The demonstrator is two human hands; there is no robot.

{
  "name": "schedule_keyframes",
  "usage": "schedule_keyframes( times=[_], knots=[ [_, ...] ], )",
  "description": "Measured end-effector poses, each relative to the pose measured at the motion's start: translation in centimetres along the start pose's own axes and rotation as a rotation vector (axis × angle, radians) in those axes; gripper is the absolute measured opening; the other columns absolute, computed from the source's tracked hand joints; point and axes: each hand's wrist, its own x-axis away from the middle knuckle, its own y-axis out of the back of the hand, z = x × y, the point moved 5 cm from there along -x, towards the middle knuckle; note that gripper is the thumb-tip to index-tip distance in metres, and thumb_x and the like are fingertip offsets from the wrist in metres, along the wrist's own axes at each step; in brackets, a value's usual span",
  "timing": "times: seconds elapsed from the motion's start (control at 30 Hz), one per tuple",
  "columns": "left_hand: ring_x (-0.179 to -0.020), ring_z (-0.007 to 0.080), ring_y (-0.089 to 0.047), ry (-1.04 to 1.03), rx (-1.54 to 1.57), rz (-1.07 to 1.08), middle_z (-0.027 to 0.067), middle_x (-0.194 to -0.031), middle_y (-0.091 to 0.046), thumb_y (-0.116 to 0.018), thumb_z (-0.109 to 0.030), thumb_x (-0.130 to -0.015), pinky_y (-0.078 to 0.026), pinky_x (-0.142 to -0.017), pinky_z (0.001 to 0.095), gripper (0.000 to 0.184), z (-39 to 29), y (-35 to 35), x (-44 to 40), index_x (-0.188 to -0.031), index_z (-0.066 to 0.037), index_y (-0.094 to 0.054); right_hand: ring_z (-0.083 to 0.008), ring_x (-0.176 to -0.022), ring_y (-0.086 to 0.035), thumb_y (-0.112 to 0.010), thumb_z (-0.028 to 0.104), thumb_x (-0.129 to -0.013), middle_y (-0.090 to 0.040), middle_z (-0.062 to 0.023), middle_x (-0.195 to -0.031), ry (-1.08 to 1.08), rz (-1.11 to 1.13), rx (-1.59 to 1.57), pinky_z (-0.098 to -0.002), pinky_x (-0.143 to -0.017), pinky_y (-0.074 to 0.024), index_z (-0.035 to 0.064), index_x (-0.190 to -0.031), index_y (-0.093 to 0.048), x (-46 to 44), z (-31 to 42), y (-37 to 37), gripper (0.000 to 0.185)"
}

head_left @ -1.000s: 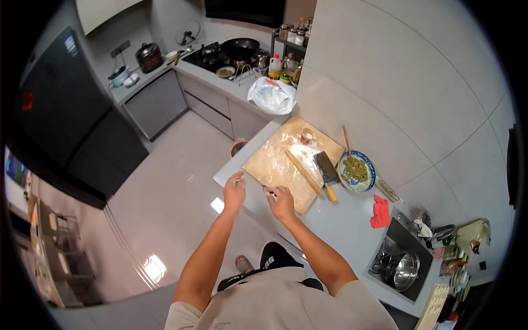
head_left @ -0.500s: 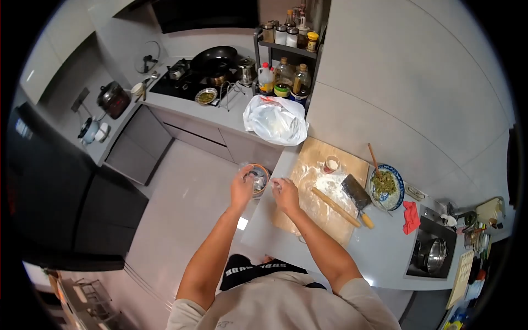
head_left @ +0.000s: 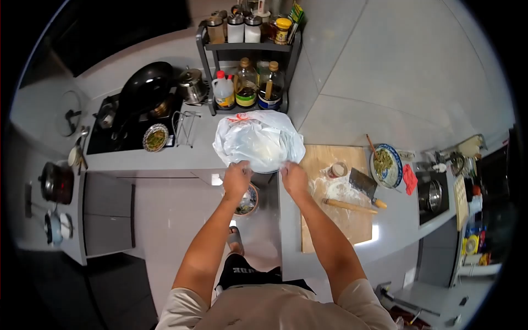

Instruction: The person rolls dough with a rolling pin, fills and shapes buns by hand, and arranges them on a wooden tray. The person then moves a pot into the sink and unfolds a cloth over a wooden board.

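A white plastic bag [head_left: 258, 137] covers a rounded container on the counter corner. My left hand [head_left: 237, 179] is closed at the bag's lower left edge, fingers pressed together on the plastic. At its lower right edge my right hand [head_left: 293, 177] pinches the plastic too. The wooden board [head_left: 313, 231] lies to the right, bearing flour, a small cup [head_left: 337, 170], a rolling pin [head_left: 350, 206] and a cleaver [head_left: 363, 183]. What the bag covers is hard to make out.
Behind the bag stands a rack [head_left: 247, 47] with bottles and jars. A wok [head_left: 144, 88] is on the stove, beside a small dish [head_left: 155, 137]. A bowl of filling [head_left: 386, 166] stands past the board. A bin [head_left: 247, 200] sits on the floor below my hands.
The view has turned left toward the stove corner. Both hands have moved from the board's near edge, past the bin, to the white bag and closed on its edge.
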Motion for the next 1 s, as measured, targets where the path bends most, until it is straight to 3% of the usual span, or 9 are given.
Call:
schedule_keyframes(
  times=[0.17, 0.27, 0.33, 0.57, 0.67, 0.83, 0.87, 0.93, 1.0],
  knots=[
    [-0.085, 0.0322, -0.073, -0.096, 0.261, -0.084, 0.0138, -0.092, -0.076, -0.07, -0.014, -0.094, -0.056, -0.08, 0.043, 0.014, -0.4, 4.3, -7.0, -0.105, -0.008, -0.074, -0.0394, -0.09, -0.072, -0.068, 0.011, -0.094, -0.073, -0.0199, -0.101, 0.158, -0.284, -0.24, -0.0437, -0.082, -0.0574, 0.0014, -0.111, -0.073, -4.9, 6.7, 2.4, 0.02],
    [-0.082, 0.0247, -0.073, -0.057, 0.552, -0.151, 0.0134, -0.09, -0.075, -0.067, -0.012, -0.098, -0.056, -0.08, 0.0356, 0.011, -0.6, 6.1, -11.7, -0.104, -0.004, -0.072, -0.0414, -0.106, -0.067, -0.067, 0.01, -0.096, -0.07, -0.0231, -0.116, 0.223, -0.301, -0.264, -0.0448, -0.095, -0.0535, 0.0049, -0.129, -0.069, -8.1, 10.2, 3.6, 0.033],
    [-0.081, 0.0113, -0.063, -0.069, 0.529, -0.23, 0.006, -0.089, -0.075, -0.065, -0.018, -0.105, -0.053, -0.077, 0.0303, 0.021, -1.5, 8.0, -13.2, -0.111, -0.001, -0.074, -0.0425, -0.129, -0.054, -0.067, 0.012, -0.096, -0.058, -0.0239, -0.14, 0.321, -0.368, -0.098, -0.0511, -0.112, -0.0426, 0.0129, -0.145, -0.061, -9.4, 11.1, 3.8, 0.049],
    [-0.1, 0.0318, -0.073, -0.245, 0.36, -0.105, 0.0176, -0.108, -0.076, -0.067, -0.015, -0.101, -0.055, -0.092, 0.0383, 0.026, 0.2, 5.0, -14.9, -0.123, -0.002, -0.072, -0.0363, -0.147, -0.04, -0.065, 0.028, -0.1, -0.04, -0.0127, -0.165, 0.337, -0.272, 0.252, -0.0546, -0.117, -0.0355, 0.0253, -0.145, -0.064, -12.5, 10.3, 1.4, 0.045],
    [-0.117, 0.042, -0.062, -0.384, 0.04, 0.046, 0.0219, -0.126, -0.067, -0.068, -0.007, -0.091, -0.051, -0.101, 0.047, 0.04, 0.2, 3.1, -14.5, -0.131, -0.006, -0.069, -0.0354, -0.149, -0.038, -0.059, 0.038, -0.103, -0.042, -0.0118, -0.164, 0.305, -0.133, 0.328, -0.0525, -0.119, -0.0318, 0.0272, -0.143, -0.065, -15.2, 8.6, -1.8, 0.042],
    [-0.098, 0.0369, -0.062, -0.263, 0.086, 0.0, 0.0164, -0.1, -0.06, -0.067, -0.005, -0.09, -0.052, -0.091, 0.0464, 0.037, -1.1, 4.6, -11.6, -0.127, -0.006, -0.072, -0.0326, -0.146, -0.042, -0.053, 0.042, -0.105, -0.054, -0.0108, -0.152, 0.04, 0.371, 0.371, -0.0492, -0.12, -0.0303, 0.0217, -0.132, -0.072, -18.5, 6.1, -6.0, 0.039],
    [-0.098, 0.0368, -0.063, -0.251, 0.136, 0.055, 0.0165, -0.101, -0.06, -0.066, -0.005, -0.09, -0.052, -0.091, 0.0458, 0.037, -1.3, 4.0, -11.1, -0.126, -0.006, -0.072, -0.0326, -0.146, -0.042, -0.053, 0.042, -0.105, -0.054, -0.0108, -0.152, 0.025, 0.369, 0.366, -0.0492, -0.12, -0.0303, 0.0217, -0.132, -0.072, -18.0, 6.0, -5.7, 0.039],
    [-0.096, 0.0367, -0.064, -0.242, 0.177, 0.117, 0.0174, -0.104, -0.062, -0.065, -0.004, -0.09, -0.053, -0.09, 0.0446, 0.036, -2.3, 2.7, -10.2, -0.126, -0.005, -0.071, -0.0304, -0.138, -0.049, -0.055, 0.037, -0.104, -0.061, -0.0104, -0.143, 0.236, -0.029, 0.237, -0.0486, -0.114, -0.038, 0.0182, -0.122, -0.076, -16.7, 6.8, -3.0, 0.034],
    [-0.097, 0.0367, -0.064, -0.29, 0.205, 0.13, 0.0178, -0.106, -0.063, -0.065, -0.004, -0.09, -0.053, -0.089, 0.0444, 0.036, -3.8, 1.1, -9.3, -0.126, -0.004, -0.071, -0.0304, -0.133, -0.054, -0.058, 0.035, -0.102, -0.063, -0.0101, -0.139, 0.21, -0.112, 0.193, -0.0487, -0.11, -0.042, 0.0165, -0.119, -0.077, -14.0, 5.9, -1.3, 0.032]
  ],
)
